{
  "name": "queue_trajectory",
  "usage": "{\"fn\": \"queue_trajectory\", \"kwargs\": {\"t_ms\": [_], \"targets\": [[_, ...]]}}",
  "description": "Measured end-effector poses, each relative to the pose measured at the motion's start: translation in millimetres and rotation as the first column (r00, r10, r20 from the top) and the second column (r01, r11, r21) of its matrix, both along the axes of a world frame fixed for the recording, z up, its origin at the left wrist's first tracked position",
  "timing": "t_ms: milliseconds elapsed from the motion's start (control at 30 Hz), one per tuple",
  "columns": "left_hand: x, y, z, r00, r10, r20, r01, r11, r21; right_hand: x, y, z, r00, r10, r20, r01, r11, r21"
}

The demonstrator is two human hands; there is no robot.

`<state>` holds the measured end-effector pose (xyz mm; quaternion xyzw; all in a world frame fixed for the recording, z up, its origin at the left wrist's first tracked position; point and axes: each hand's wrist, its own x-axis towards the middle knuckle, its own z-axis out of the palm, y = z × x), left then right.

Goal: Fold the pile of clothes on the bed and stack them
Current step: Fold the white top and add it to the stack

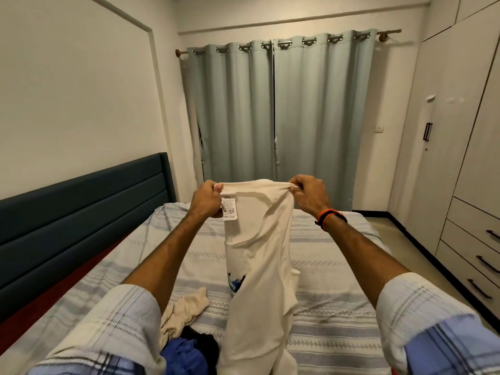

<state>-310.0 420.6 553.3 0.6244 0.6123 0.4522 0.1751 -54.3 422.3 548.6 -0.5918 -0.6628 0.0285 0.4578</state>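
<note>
Close to the person, at the near edge of the bed, sits the pile of clothes — a blue thing, a black thing and a cream one, all bunched up and not folded. Rising out of that spot is a cream shirt, held up in the air with its bottom end hanging down to the pile. It looks inside out, because the care label shows on this side and a blue picture peeks out lower down. The left hand pinches one top corner and the right hand pinches the other, both closed tight on the cloth. The hands are held apart so the shirt hangs flat — that makes it easier to fold. Past the hands the striped bed cover lies bare, good for laying the shirt down. Farthest back hang grey curtains.
</note>
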Motion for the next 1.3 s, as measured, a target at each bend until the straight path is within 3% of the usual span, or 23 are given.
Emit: {"fn": "queue_trajectory", "kwargs": {"t_ms": [67,233,367,500,600,867,1167,1300], "targets": [[-3,1,10,1.000,-0.017,0.019,0.017,1.000,0.025,-1,1,7,1.000,-0.013,-0.016,0.013,0.999,0.032],[0,3,32,0.904,-0.054,0.424,0.051,0.999,0.020,-8,-1,31,0.993,0.004,-0.116,0.014,0.987,0.159],[0,2,23,0.828,-0.091,0.553,0.079,0.996,0.045,-15,-5,35,0.979,0.055,-0.196,-0.015,0.980,0.197],[-11,3,10,0.820,-0.077,0.567,0.048,0.997,0.067,-15,-9,35,0.966,0.083,-0.246,-0.028,0.975,0.220],[-3,-1,11,0.752,-0.117,0.649,0.155,0.988,-0.002,-14,-8,32,0.959,0.099,-0.264,-0.047,0.979,0.197],[12,0,6,0.876,0.029,0.482,0.097,0.967,-0.235,-12,-7,26,0.987,0.043,-0.154,-0.019,0.988,0.154],[22,-2,43,0.759,-0.027,0.651,0.088,0.994,-0.062,1,-14,36,0.995,-0.035,-0.093,0.049,0.987,0.154],[19,6,41,0.828,-0.072,0.557,0.077,0.997,0.014,5,-11,36,0.990,-0.029,-0.141,0.043,0.994,0.097]]}}
